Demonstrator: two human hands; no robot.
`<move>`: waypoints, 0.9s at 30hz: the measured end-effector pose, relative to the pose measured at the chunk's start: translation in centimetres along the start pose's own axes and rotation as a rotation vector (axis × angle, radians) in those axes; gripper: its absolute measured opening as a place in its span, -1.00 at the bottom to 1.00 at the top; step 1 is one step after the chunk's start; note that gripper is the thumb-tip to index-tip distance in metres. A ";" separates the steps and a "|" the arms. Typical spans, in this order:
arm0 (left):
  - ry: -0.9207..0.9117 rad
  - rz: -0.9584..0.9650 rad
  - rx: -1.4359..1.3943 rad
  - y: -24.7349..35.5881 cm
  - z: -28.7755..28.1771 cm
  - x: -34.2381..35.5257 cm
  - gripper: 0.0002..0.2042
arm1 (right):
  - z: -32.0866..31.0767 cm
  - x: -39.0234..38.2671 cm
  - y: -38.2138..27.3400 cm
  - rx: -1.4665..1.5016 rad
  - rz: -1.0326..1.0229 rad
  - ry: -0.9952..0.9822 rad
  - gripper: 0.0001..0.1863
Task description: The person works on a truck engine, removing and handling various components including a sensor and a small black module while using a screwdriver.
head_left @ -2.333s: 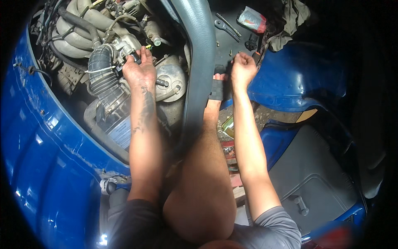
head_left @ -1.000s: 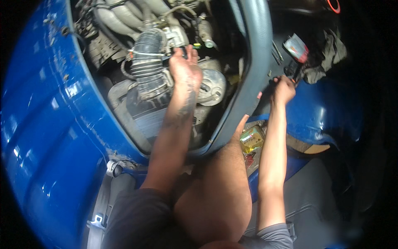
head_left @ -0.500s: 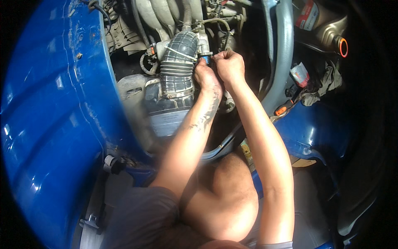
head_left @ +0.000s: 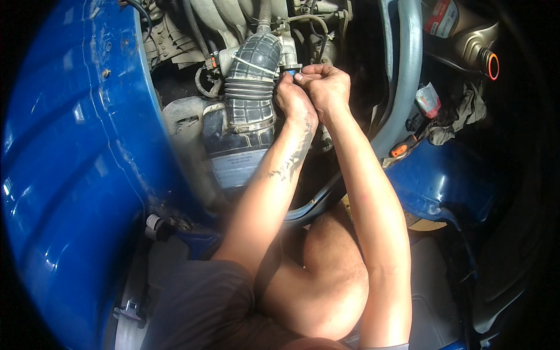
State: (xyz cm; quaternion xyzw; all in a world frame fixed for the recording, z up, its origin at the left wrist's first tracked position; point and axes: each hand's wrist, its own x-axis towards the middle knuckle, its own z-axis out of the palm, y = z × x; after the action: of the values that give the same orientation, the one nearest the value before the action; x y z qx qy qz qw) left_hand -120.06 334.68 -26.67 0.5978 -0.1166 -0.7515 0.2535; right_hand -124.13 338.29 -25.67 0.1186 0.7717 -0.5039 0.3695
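Observation:
My left hand [head_left: 293,99] is closed at a small blue-and-black fitting [head_left: 290,72] under a grey metal engine housing [head_left: 289,53]. Its thumb rests against the blue part, while the other fingers are hidden behind the hand. Right beside it, my right hand [head_left: 329,88] has curled fingers, with the thumb tip near the same fitting. What lies in those fingers, if anything, cannot be made out. Just left of both hands runs a black ribbed air intake hose [head_left: 249,87], leading down to a black air filter box [head_left: 238,143] with a pale label.
Blue bodywork [head_left: 64,157] borders the left side; a grey-blue frame rail [head_left: 408,64] curves along the right. Beyond it lie a gold-brown oil container [head_left: 461,38] with an orange-rimmed mouth, a crumpled rag [head_left: 465,116], an orange-handled tool [head_left: 400,150] and a red-and-white packet [head_left: 428,100].
The view has shifted slightly. My right hand has turned a little, and its thumb now shows stretched toward the fitting. My left hand stays at the fitting.

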 end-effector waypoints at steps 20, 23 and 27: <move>-0.008 0.124 0.087 -0.4 -0.2 0.1 -0.76 | -0.1 -1.3 -1.8 -0.136 -0.084 0.134 -0.68; -0.047 0.105 0.023 -0.6 -0.3 0.6 -0.78 | 0.0 -0.8 -1.3 -0.124 -0.081 0.129 -0.69; -0.045 0.113 -0.031 -1.1 -0.6 1.2 -0.80 | 0.2 0.1 -0.3 -0.026 -0.063 0.111 -0.70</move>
State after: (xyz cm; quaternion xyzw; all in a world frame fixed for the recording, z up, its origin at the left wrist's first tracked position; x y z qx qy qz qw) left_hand -119.96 335.06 -28.33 0.5693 -0.1441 -0.7510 0.3019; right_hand -124.22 337.95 -25.59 0.1171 0.8009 -0.4978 0.3115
